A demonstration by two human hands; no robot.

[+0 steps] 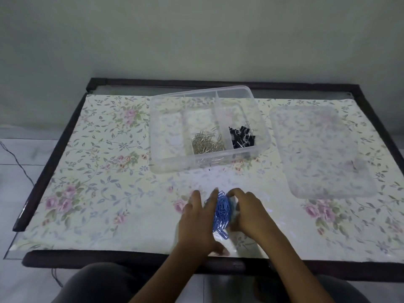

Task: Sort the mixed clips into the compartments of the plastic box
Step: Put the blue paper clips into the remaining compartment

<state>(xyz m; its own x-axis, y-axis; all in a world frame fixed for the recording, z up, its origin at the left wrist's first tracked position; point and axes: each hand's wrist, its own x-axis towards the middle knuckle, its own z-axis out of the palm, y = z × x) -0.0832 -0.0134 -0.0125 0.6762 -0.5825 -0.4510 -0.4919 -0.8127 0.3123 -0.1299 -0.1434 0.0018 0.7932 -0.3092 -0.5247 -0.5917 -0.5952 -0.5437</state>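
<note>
A heap of blue paper clips [222, 212] lies on the table near its front edge. My left hand [197, 221] presses against the heap's left side with straight fingers. My right hand [249, 212] cups the heap from the right, fingers curved over it. Farther back stands the clear plastic box [157, 154] with three compartments. Its middle compartment holds silver paper clips [207, 143]. The right one holds black binder clips [242, 137]. The left compartment looks bare.
The box's clear lid [321, 149] lies flat to the right of the box. A floral cloth [98, 171] under glass covers the dark-framed table [46, 171]. A thin cable [15, 158] runs along the floor at left.
</note>
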